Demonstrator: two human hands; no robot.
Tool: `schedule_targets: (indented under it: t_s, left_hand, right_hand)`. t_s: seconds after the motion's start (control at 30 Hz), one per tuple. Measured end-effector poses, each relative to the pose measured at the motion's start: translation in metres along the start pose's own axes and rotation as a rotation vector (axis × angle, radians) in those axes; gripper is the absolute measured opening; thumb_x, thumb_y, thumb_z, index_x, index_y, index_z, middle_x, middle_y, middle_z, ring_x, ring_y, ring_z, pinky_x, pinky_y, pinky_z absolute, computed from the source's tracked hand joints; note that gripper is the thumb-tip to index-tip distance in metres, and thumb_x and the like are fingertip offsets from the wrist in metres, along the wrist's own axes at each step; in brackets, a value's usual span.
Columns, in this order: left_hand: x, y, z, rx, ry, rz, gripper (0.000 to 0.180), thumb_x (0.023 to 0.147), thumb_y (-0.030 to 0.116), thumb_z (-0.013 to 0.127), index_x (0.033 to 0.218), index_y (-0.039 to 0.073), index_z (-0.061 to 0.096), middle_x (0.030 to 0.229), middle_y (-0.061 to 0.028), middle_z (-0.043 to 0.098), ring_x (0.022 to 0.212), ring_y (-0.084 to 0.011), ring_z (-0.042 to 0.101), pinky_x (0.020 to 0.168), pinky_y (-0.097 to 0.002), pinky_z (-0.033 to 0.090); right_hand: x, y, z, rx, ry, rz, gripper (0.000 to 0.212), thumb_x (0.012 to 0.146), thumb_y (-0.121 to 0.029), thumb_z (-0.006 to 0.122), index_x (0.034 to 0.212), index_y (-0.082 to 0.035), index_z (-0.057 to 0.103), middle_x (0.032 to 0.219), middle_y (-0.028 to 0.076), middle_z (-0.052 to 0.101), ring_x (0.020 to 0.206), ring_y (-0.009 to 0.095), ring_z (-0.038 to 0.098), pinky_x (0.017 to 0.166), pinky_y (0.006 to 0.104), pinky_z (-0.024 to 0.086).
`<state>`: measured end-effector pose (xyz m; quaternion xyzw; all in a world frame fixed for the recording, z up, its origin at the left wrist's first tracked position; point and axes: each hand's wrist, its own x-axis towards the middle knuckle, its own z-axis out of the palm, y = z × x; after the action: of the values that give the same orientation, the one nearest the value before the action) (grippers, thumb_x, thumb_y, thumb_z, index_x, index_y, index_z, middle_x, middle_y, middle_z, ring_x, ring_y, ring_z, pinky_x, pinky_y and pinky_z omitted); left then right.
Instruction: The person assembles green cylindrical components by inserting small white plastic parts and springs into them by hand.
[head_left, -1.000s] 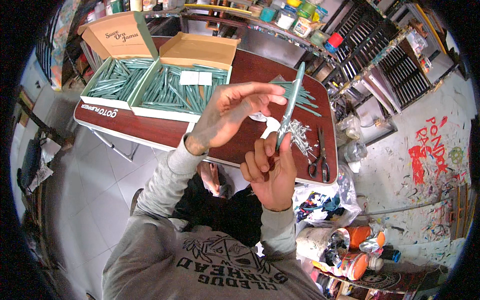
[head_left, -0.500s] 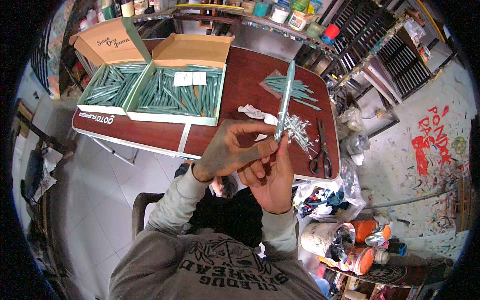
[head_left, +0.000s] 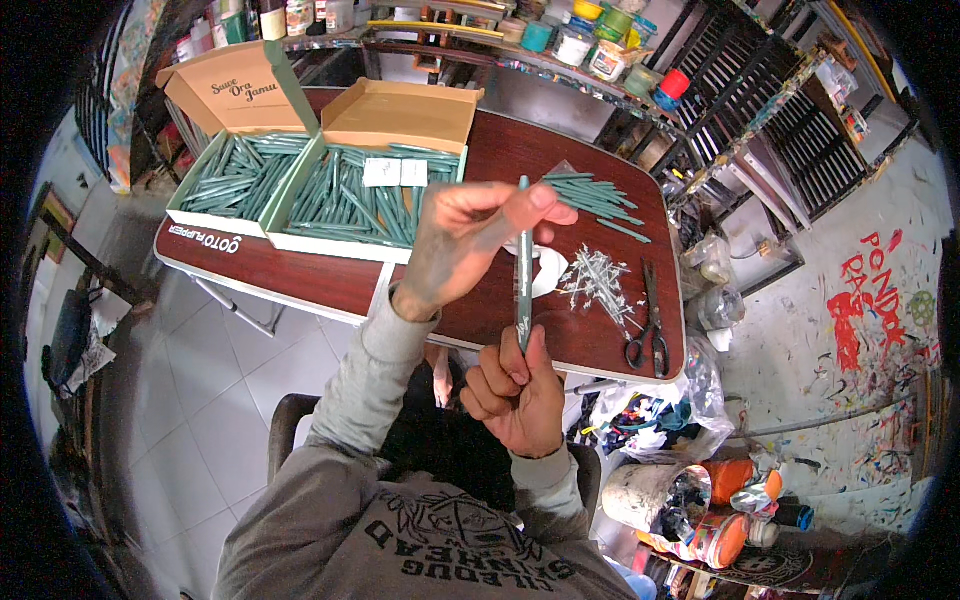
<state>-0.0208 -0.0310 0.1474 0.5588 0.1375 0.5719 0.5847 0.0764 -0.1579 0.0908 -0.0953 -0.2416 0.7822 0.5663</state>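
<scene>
Over the table [head_left: 590, 342], I see the right hand [head_left: 522, 400] grasping a green pen [head_left: 524, 285] by one end; whether the left hand [head_left: 465, 240] grips its other end, I cannot tell.

One wide view, from the head down

I watch through the left of two fisheye cameras worn on the head, aimed down and forward. The sweatshirt [head_left: 400, 530] fills the lower edge, close in; the left hand [head_left: 458, 248] and right hand [head_left: 522, 395] sit mid-picture, the table [head_left: 505, 140] beyond, and a shelf [head_left: 592, 89] farther off. My picture is upright, unmirrored, its straight edges bending toward the dark rim.
</scene>
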Motion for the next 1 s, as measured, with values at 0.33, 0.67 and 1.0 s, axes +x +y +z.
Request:
schedule_targets:
  t_s: [0.33,0.67,1.0]
  left_hand:
    - [-0.012,0.006,0.010,-0.003,0.044,0.137,0.038,0.102,0.027,0.052,0.104,-0.006,0.071,0.099,-0.0148,0.072,0.088,-0.0135,0.063,0.083,-0.0294,0.049]
    - [-0.059,-0.011,-0.009,0.218,0.005,-0.174,0.033,0.099,0.023,0.057,0.116,-0.003,0.067,0.112,-0.0113,0.070,0.095,-0.0127,0.061,0.088,-0.0278,0.047]
    - [-0.038,0.000,0.025,0.080,-0.206,-0.243,0.027,0.095,0.012,0.064,0.116,-0.004,0.066,0.092,-0.0091,0.070,0.077,-0.0103,0.065,0.068,-0.0228,0.051]
  right_hand:
    - [0.006,-0.002,-0.003,0.013,-0.080,-0.048,0.047,0.105,-0.051,0.025,0.076,-0.014,0.035,0.062,-0.002,0.027,0.051,0.012,0.023,0.051,0.0288,0.024]
    - [0.018,-0.018,-0.015,0.041,-0.101,-0.168,0.052,0.101,-0.059,0.029,0.077,-0.014,0.039,0.062,-0.002,0.027,0.052,0.012,0.026,0.053,0.0292,0.026]
    - [0.015,-0.023,-0.024,0.148,-0.181,-0.230,0.051,0.103,-0.057,0.021,0.075,-0.017,0.036,0.057,-0.004,0.019,0.044,0.012,0.018,0.044,0.0296,0.020]
